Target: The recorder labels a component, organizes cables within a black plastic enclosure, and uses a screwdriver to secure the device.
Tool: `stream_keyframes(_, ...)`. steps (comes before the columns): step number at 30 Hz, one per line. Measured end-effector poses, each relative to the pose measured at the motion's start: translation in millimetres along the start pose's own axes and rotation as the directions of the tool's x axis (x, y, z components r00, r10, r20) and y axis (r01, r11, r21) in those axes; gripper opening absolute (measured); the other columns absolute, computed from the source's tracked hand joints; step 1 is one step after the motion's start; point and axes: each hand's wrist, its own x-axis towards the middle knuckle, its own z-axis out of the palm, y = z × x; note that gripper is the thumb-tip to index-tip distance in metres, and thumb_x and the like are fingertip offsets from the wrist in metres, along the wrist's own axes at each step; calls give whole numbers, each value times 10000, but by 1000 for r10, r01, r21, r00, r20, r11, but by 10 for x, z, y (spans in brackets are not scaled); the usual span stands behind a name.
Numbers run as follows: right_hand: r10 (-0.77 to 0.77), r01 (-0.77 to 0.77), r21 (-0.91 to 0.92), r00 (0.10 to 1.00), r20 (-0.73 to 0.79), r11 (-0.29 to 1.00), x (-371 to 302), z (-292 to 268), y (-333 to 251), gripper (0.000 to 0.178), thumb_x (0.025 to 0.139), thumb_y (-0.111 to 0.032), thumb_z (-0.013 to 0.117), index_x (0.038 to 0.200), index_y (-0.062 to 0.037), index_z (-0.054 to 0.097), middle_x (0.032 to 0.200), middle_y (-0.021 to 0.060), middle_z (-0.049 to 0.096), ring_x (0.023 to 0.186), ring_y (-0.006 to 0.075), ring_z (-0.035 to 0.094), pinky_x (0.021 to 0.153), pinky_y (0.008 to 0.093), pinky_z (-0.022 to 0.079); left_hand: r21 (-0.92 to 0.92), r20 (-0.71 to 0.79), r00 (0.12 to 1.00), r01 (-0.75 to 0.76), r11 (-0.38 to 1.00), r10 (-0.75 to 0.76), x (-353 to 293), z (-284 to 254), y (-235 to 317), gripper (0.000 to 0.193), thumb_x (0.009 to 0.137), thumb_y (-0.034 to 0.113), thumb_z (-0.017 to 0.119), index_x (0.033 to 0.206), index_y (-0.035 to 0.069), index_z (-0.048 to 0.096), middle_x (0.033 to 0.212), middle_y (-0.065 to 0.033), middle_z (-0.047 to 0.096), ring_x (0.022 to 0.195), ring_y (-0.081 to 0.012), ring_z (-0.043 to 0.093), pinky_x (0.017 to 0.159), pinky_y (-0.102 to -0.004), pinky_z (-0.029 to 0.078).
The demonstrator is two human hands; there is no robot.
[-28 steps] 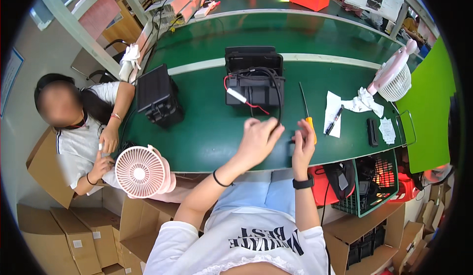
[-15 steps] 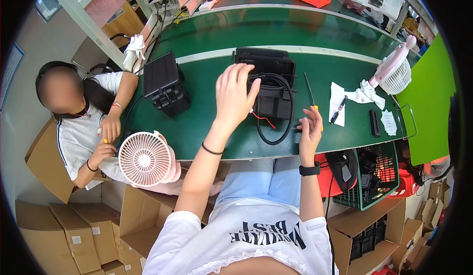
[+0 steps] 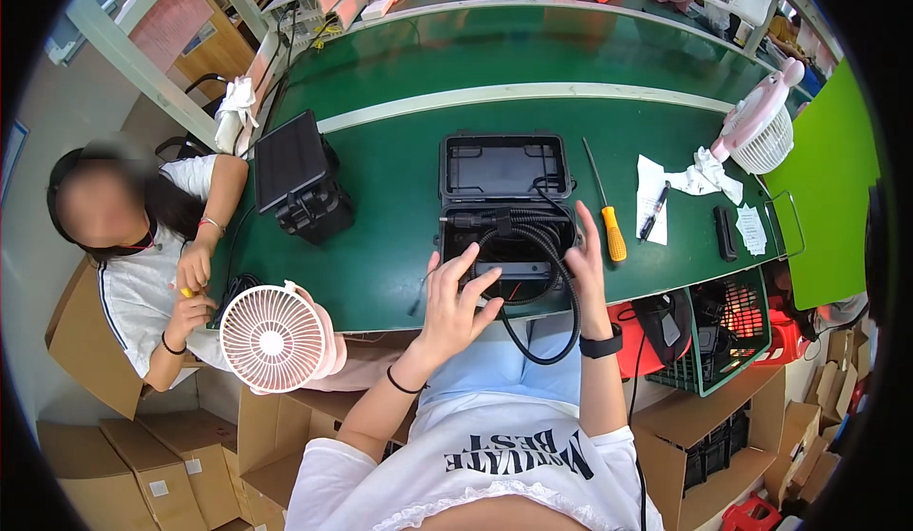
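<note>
An open black plastic case (image 3: 504,170) lies on the green workbench in front of me, its lid folded back. Over its lower half is a coil of black corrugated cable (image 3: 573,327), with one loop hanging past the bench's near edge. My left hand (image 3: 456,303) is above the near left part of the case, fingers spread. At the right side of the case, my right hand (image 3: 588,270) has its fingers apart beside the cable; whether it touches the case I cannot tell. A screwdriver with a yellow handle (image 3: 616,236) lies just right of that hand.
Left on the bench is another black case with a dark panel (image 3: 290,162). A pink fan (image 3: 273,339) is at the near left, beside a seated person (image 3: 143,255). On the right are a pen (image 3: 654,212), papers, a small black object (image 3: 726,234) and another fan (image 3: 761,132).
The black case has come nearer and now sits squarely before me. My left hand has moved down from its lid. My right hand has left the screwdriver handle for the case's side.
</note>
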Motion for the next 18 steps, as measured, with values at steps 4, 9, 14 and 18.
stream_keyframes(4,-107,50,-524,991,-79,850,-47,96,119,738,898,-243,564,1535,-10,273,1583,148,291,1486,276,236,1218,371,138,151,22,997,66,986,-70,346,-419,335,377,792,239,752,1141,119,676,1242,-91,630,1197,-312,572,924,-438,490)
stream_keyframes(9,-162,94,-541,983,-80,836,-53,-84,247,715,918,-279,563,1524,-15,292,1551,145,314,1436,239,320,1178,355,257,143,-74,994,91,986,-81,674,-618,550,270,786,185,758,1044,121,716,1015,-4,690,956,-223,660,735,-313,541)
stream_keyframes(14,-155,97,-498,985,-77,862,-84,-54,267,711,913,-278,547,1515,3,293,1533,156,335,1432,256,321,1186,369,232,159,139,990,12,987,-35,1082,-421,368,611,802,317,769,1335,99,565,1193,-85,638,1110,-303,611,1064,-459,401)
stream_keyframes(18,-141,75,-485,985,-100,871,-94,55,243,701,916,-280,532,1505,21,299,1533,170,340,1447,278,294,1205,387,178,73,287,956,49,996,-68,1067,-234,134,515,767,269,790,1227,114,617,977,-53,638,964,-250,636,1054,-459,400)
